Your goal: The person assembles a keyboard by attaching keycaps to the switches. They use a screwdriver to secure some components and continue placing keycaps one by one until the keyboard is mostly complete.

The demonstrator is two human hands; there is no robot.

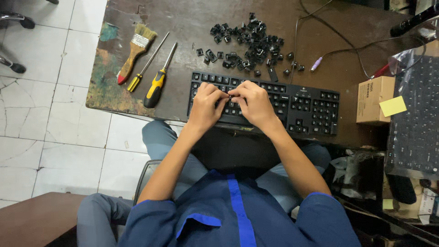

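Pinching w/ both sets of fingertips: left hand (206, 104) and right hand (253, 103) meet over the mid rows of the black keyboard (292, 107), fingers curled in, closed on a small dark keycap (227, 95) held between them, as far as can be made out; it's mostly hidden by the fingers. Keycap sits right at the fingertips, just above the keyboard's keys, roughly centre of the board's left half.

Handling, judged: keycap looks like hard plastic, v. light, stiff, smooth, so prob. slippery and easy to drop or flick away. Best held by opposite side walls w/ thumb + forefinger, not top face. Clip stems underneath likely fragile, so gentle, straight pressure.

Keyboard lies flat along the near edge of the dark worn surface (192, 27), close to the person's lap. Beyond it, well apart from the hands, a heap of loose black keycaps (249, 43). To the left: two yellow-handled screwdrivers (155, 87) and a paintbrush (135, 52), side by side. To the right: small cardboard box (374, 99) w/ yellow sticky note (392, 106).
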